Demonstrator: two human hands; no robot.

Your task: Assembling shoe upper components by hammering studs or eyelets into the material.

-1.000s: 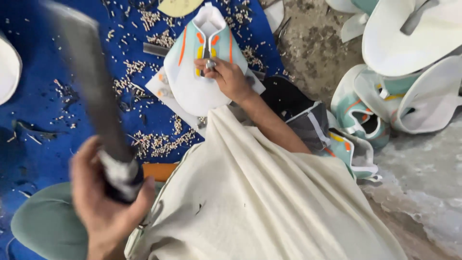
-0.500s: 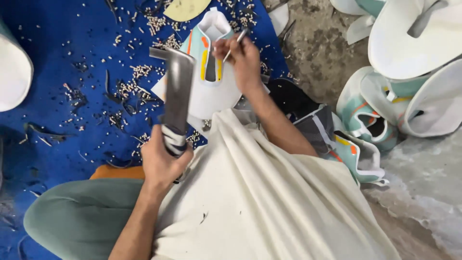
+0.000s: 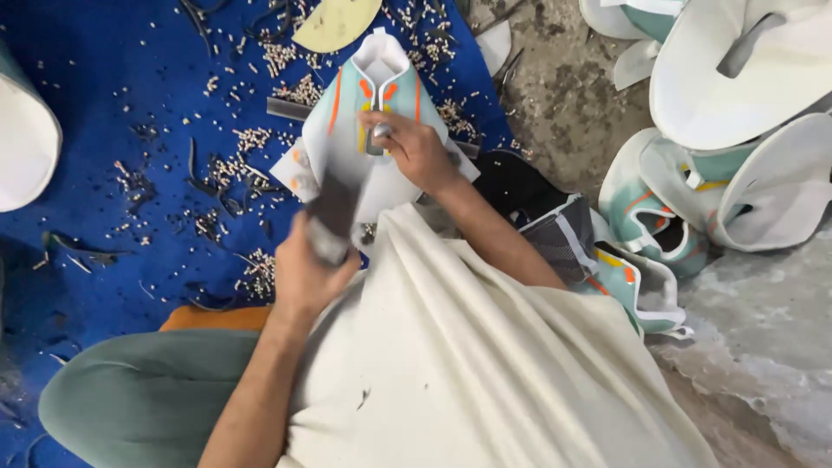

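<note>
Left hand (image 3: pixel 303 273) grips a blurred grey metal bar (image 3: pixel 332 212) (mid-swing); right hand (image 3: pixel 416 152) pinches a small metal punch (image 3: pixel 379 134) on the mint-and-white shoe upper (image 3: pixel 381 82).

The scene is being lit evenly by soft daylight, with only faint shadows being cast. The left hand (image 3: pixel 303 269) and its dark tool (image 3: pixel 332 212) are being smeared by motion blur. The white shoe soles (image 3: pixel 745 78) are being slightly overexposed at upper right.

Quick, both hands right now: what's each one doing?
Left hand: closed around the handle of a dark tool, blurred.
Right hand: pressing a small metal punch onto the shoe upper.
</note>
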